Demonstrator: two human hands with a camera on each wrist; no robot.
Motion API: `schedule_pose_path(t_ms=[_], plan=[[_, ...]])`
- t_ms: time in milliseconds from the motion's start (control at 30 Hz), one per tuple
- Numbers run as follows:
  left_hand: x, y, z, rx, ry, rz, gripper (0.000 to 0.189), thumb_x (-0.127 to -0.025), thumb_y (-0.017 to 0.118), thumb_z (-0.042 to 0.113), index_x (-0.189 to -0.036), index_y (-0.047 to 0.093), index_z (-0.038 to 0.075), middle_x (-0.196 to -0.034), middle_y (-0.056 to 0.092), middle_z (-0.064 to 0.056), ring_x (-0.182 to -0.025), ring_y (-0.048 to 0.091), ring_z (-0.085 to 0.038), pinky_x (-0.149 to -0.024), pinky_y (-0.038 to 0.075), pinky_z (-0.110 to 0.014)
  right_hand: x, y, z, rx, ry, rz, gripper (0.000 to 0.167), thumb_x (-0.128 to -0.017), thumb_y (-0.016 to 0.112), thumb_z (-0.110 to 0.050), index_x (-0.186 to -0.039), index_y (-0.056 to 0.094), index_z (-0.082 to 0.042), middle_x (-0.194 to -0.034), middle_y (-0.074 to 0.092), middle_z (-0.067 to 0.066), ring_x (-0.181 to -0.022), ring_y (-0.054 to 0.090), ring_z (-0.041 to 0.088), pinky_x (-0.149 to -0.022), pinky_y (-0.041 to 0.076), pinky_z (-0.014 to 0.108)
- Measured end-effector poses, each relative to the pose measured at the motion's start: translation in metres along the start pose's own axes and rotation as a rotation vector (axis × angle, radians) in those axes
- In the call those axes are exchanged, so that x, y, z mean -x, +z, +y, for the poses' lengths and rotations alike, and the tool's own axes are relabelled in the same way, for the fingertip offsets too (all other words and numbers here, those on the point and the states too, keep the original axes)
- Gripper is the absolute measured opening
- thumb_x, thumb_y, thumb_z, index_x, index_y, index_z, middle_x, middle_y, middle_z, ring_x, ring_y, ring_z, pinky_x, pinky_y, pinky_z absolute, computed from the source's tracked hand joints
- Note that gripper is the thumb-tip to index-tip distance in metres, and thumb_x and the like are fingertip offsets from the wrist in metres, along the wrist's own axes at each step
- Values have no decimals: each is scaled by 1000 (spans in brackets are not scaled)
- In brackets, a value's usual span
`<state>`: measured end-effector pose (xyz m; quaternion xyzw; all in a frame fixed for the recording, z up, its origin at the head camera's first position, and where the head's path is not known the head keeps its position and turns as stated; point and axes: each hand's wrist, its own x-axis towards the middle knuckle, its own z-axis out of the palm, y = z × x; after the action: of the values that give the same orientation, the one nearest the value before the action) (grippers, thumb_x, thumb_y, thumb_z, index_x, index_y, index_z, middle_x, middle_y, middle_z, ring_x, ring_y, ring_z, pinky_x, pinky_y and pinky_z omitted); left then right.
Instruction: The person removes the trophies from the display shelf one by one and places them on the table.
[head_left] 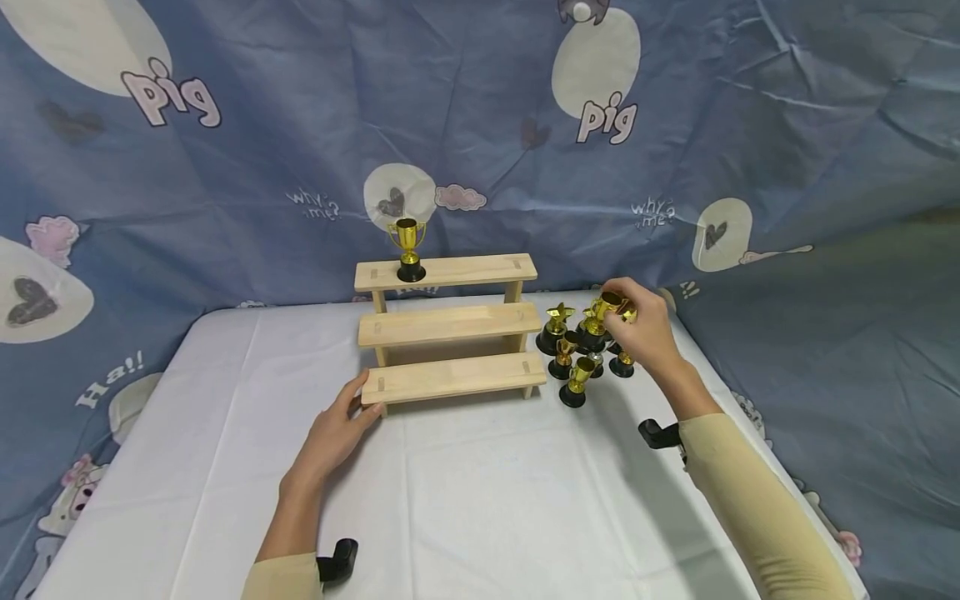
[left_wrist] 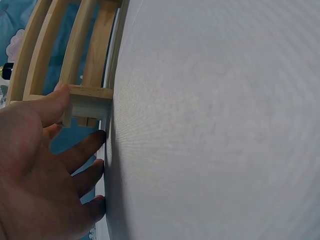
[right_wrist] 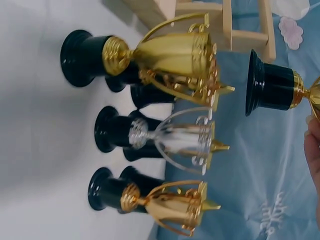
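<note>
My right hand (head_left: 643,327) pinches a gold trophy cup (right_wrist: 272,87) with a black base, lifted above a cluster of small trophies. That cluster includes a gold cup (head_left: 578,380) at the front, a silver cup (right_wrist: 175,137), a copper-coloured cup (right_wrist: 172,206) and star-topped trophies (head_left: 558,320). With thumb and index finger, my left hand (head_left: 333,435) grips the left end of the lowest step on a three-tier wooden stand (head_left: 453,379). Its other fingers spread near the tablecloth in the left wrist view. Another gold cup (head_left: 407,242) stands upright toward the left of the top step.
A white cloth (head_left: 487,500) covers the table. Behind it hangs a blue printed curtain (head_left: 480,100), close at the back of the stand and along the table's right side. The cluster of trophies stands just right of the stand.
</note>
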<state>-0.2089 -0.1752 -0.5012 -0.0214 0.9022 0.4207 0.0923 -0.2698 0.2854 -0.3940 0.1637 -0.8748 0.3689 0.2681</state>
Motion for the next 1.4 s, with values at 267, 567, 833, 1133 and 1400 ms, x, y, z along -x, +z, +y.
schedule_pose_path(t_ms=[267, 567, 833, 1133, 1400], plan=[[0, 1, 0, 0, 5, -1, 79, -97, 50, 62, -160, 11, 36, -157, 38, -21, -147, 23, -53, -111, 15, -79, 8, -7, 13, 16, 15, 22, 36, -82, 56, -3, -115, 67, -13, -107, 69, 6, -92, 57, 8, -74, 49, 30], [-2, 1, 0, -10, 3, 6, 79, -97, 49, 62, -160, 10, 36, -157, 38, -21, -147, 23, -53, -112, 15, -78, 17, -13, 23, 68, 21, 40, 34, -82, 56, -4, -113, 68, -12, -103, 70, 7, -86, 57, 10, -70, 45, 19], [-3, 2, -1, -16, 1, 1, 79, -97, 49, 63, -160, 10, 35, -157, 38, -21, -147, 24, -52, -112, 15, -78, 27, -15, 34, 70, 63, 36, 34, -82, 56, -2, -114, 68, -9, -104, 70, 6, -86, 55, 7, -69, 45, 22], [-3, 1, -2, -14, 10, 13, 78, -98, 50, 60, -160, 10, 35, -155, 42, -21, -147, 25, -51, -113, 16, -76, 37, -15, 41, 107, 139, -40, 38, -82, 57, -4, -117, 67, -13, -107, 71, 6, -90, 62, 16, -72, 52, 32], [-3, 2, 0, -13, 0, 12, 77, -98, 50, 58, -160, 11, 35, -154, 43, -21, -146, 24, -54, -111, 15, -79, 49, -8, 47, 198, 161, -167, 37, -80, 59, -8, -115, 66, -12, -103, 71, 8, -85, 65, 23, -75, 54, 41]])
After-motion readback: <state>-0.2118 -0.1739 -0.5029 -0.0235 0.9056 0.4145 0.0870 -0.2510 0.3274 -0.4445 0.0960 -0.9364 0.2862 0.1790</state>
